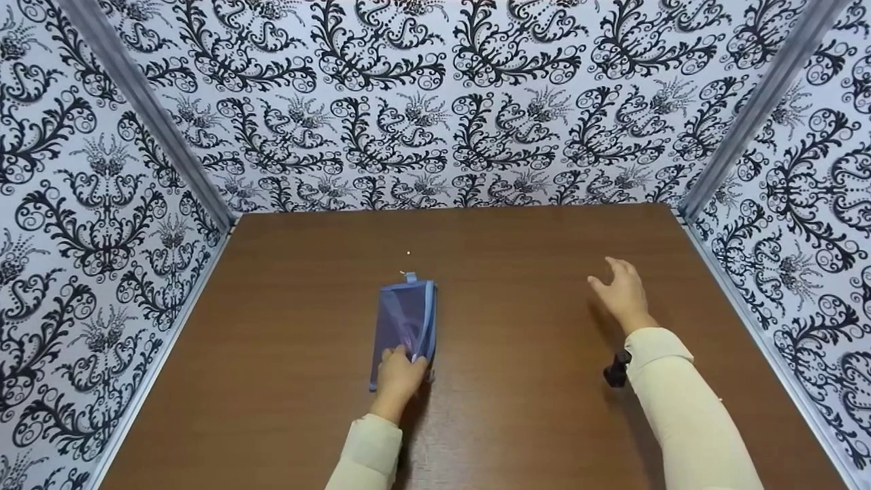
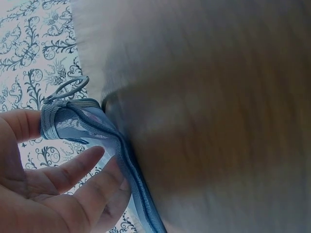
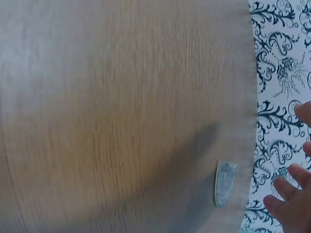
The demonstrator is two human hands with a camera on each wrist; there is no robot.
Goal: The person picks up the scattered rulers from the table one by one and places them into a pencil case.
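A blue see-through mesh zip pouch (image 1: 398,316) lies lengthwise on the table left of the middle, with a small loop tab at its far end. My left hand (image 1: 400,374) holds its near end. In the left wrist view the thumb presses the banded corner of the pouch (image 2: 77,119), where a ring pull sticks up, and the other fingers (image 2: 92,187) reach under the mesh. Something pinkish shows faintly through the mesh. Off to the right, my right hand (image 1: 622,296) hovers over the table with fingers spread, holding nothing.
The brown wooden table (image 1: 517,286) is bounded by walls with a black-and-white scroll pattern (image 1: 435,122) and grey corner posts (image 1: 748,102). A small pale grey flat piece (image 3: 225,184) shows near the table's edge in the right wrist view. A tiny white speck (image 1: 408,253) lies beyond the pouch.
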